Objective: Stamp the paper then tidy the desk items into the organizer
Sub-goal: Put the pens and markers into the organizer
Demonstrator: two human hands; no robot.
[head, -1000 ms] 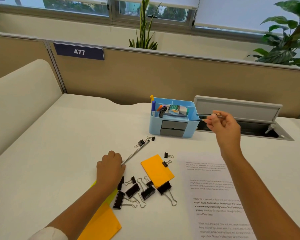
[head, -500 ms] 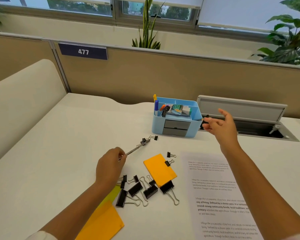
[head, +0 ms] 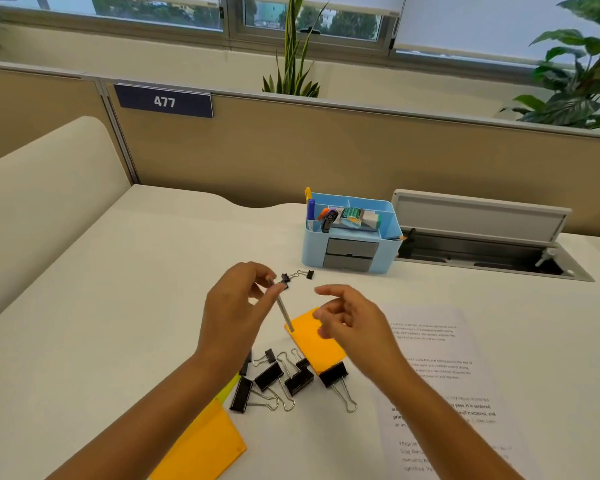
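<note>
Left hand (head: 236, 317) pinches a thin silver pen (head: 284, 311) above the desk's (head: 118, 306) middle — right hand (head: 350, 323) loose, fingers curled, grasping nothing

White tabletop (head: 118, 306) boxed in by tan partitions (head: 326, 150), one with a navy "477" sign (head: 164, 101). Windows (head: 291, 12) up top let in daylight, blinds (head: 482, 19) half down. Leafy plants (head: 582, 64) sit behind the divider.
</note>
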